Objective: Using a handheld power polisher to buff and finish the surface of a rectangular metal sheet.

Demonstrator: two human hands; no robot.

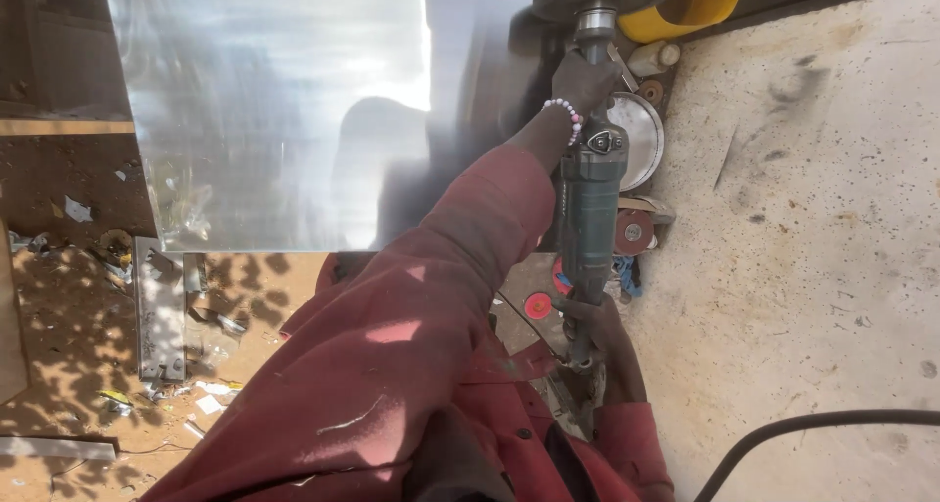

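Harsh sun here. The metal sheet (284, 100) in the upper left of the frame throws a blown-out white glare, leafy dappled shadows speckle the dirt floor (69, 326) at lower left, and the concrete (813, 218) on the right looks washed out. Focus is a bit soft overall.

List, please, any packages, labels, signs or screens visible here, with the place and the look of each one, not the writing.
No packages, signs or screens can be made out.
Grinding disc: right of the green power tool, round, dark red with a pale round centre label.
Smaller disc: lower, beside the tool's rear end, round, bright red, pale centre.
White bottle: near the top, lying beside the yellow object; any label is too small to tell.
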